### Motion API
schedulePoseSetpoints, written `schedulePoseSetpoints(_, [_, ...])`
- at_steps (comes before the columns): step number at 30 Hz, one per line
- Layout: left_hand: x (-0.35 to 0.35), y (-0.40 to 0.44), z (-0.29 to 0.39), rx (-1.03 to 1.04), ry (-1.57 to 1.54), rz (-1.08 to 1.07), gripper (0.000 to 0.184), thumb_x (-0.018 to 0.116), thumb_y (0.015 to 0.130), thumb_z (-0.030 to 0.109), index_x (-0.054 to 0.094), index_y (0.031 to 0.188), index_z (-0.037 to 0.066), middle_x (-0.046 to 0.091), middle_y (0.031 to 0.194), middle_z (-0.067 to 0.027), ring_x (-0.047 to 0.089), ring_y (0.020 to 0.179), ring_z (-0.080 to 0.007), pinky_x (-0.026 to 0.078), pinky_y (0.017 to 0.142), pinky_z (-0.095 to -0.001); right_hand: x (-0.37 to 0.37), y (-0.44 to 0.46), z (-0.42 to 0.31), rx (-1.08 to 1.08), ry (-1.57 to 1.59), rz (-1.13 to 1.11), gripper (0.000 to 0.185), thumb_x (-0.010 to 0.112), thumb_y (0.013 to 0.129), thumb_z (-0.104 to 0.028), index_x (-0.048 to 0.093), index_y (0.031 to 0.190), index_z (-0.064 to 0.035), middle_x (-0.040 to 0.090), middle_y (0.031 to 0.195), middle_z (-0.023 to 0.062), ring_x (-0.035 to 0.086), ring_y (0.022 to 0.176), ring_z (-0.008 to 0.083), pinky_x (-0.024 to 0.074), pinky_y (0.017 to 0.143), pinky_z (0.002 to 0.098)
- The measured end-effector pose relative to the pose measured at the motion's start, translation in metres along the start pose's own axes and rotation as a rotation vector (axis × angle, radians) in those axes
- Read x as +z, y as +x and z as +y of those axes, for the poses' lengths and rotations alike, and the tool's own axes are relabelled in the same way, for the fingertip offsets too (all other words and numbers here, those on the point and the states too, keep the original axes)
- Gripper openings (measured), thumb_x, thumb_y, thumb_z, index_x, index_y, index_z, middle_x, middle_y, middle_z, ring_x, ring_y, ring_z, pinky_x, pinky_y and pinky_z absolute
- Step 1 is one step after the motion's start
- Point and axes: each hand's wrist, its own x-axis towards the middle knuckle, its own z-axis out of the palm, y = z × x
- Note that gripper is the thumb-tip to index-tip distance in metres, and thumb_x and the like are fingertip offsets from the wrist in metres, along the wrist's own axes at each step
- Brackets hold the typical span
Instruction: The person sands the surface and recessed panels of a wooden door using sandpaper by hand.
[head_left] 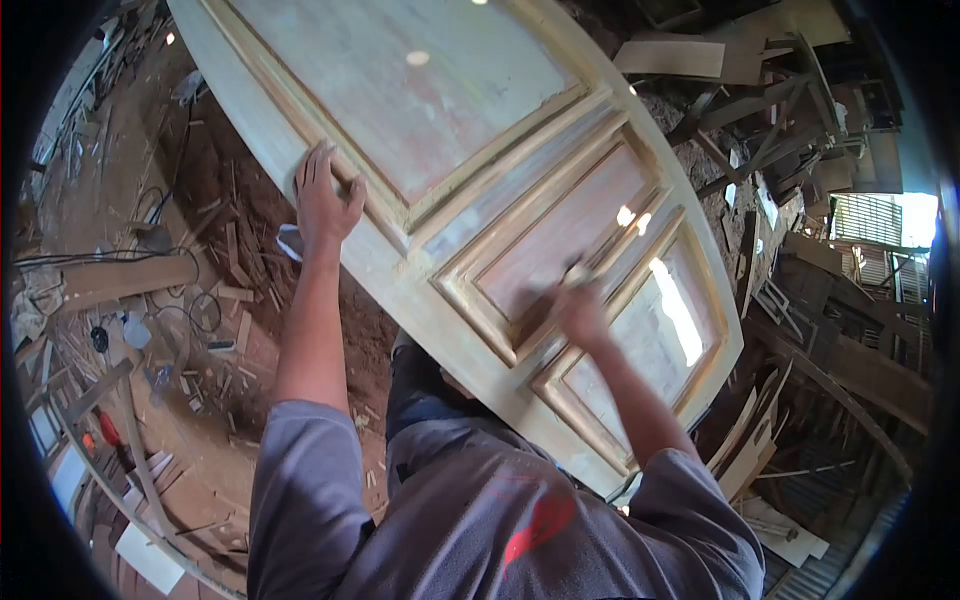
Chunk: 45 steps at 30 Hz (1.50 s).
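Note:
A panelled wooden door (385, 262) lies in front of me, with raised mouldings and a glossy, whitish finish. My left hand (325, 195) rests on its left edge, fingers stretched out over the border beside the long moulding. Over the middle panel (570, 240), my right hand (582, 315) is closed on what looks like a brush (540, 298). Motion smears that hand and the dark end of the brush, which is at the panel's lower moulding. Bright reflections show on the lower panel (640, 350).
Wood scraps and shavings cover the dirt floor (225, 350) at left, with a loose board (130, 280) and black cables (195, 262). Boards and offcuts (670, 58) are piled at right. A small white piece (290, 240) shows beside my left wrist.

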Motion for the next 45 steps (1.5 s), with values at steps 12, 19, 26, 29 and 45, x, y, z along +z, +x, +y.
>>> schedulePoseSetpoints(12, [-0.009, 0.011, 0.013, 0.016, -0.001, -0.001, 0.065, 0.078, 0.092, 0.031, 0.062, 0.146, -0.002, 0.059, 0.158, -0.0249, 0.051, 0.149, -0.0461, 0.042, 0.125, -0.0573, 0.028, -0.042, -0.020, -0.650, -0.332, 0.383, 0.030, 0.082, 0.093, -0.034, 0.076, 0.115, -0.0142, 0.074, 0.108, 0.0120, 0.068, 0.109, 0.0379, 0.0532, 0.102, 0.0539])
schedulePoseSetpoints(19, [-0.008, 0.011, 0.010, 0.049, 0.019, -0.019, 0.065, 0.078, 0.092, 0.030, 0.061, 0.145, -0.003, 0.060, 0.157, -0.0246, 0.051, 0.148, -0.0464, 0.042, 0.124, -0.0582, -0.019, 0.014, 0.026, -0.342, -0.459, 0.718, 0.016, 0.075, 0.088, -0.021, 0.073, 0.103, -0.0159, 0.069, 0.094, 0.0102, 0.070, 0.097, 0.0333, 0.0544, 0.092, 0.0506])
schedulePoseSetpoints(26, [-0.007, 0.012, 0.008, 0.054, 0.006, -0.030, 0.065, 0.077, 0.093, 0.030, 0.060, 0.146, -0.003, 0.059, 0.157, -0.0273, 0.052, 0.148, -0.0468, 0.041, 0.124, -0.0585, 0.022, -0.001, 0.045, -0.667, -0.245, 0.293, 0.014, 0.075, 0.091, -0.020, 0.076, 0.105, -0.0185, 0.075, 0.099, 0.0059, 0.074, 0.102, 0.0340, 0.0568, 0.096, 0.0502])
schedulePoseSetpoints(29, [-0.008, 0.008, 0.008, 0.046, 0.042, -0.048, 0.065, 0.076, 0.094, 0.031, 0.059, 0.146, -0.004, 0.058, 0.157, -0.0272, 0.052, 0.148, -0.0467, 0.040, 0.125, -0.0589, -0.038, 0.021, 0.034, -0.193, -0.313, 0.504, 0.016, 0.066, 0.103, -0.022, 0.076, 0.113, -0.0160, 0.077, 0.109, 0.0090, 0.072, 0.110, 0.0339, 0.0546, 0.100, 0.0490])
schedulePoseSetpoints(45, [-0.007, 0.012, 0.010, 0.076, 0.020, -0.033, 0.066, 0.075, 0.095, 0.034, 0.059, 0.147, -0.004, 0.059, 0.156, -0.0273, 0.050, 0.149, -0.0468, 0.038, 0.125, -0.0593, 0.068, -0.048, -0.001, -0.744, -0.170, 0.317, 0.027, 0.069, 0.103, -0.029, 0.079, 0.124, -0.0140, 0.076, 0.115, 0.0119, 0.074, 0.117, 0.0334, 0.0574, 0.107, 0.0489])
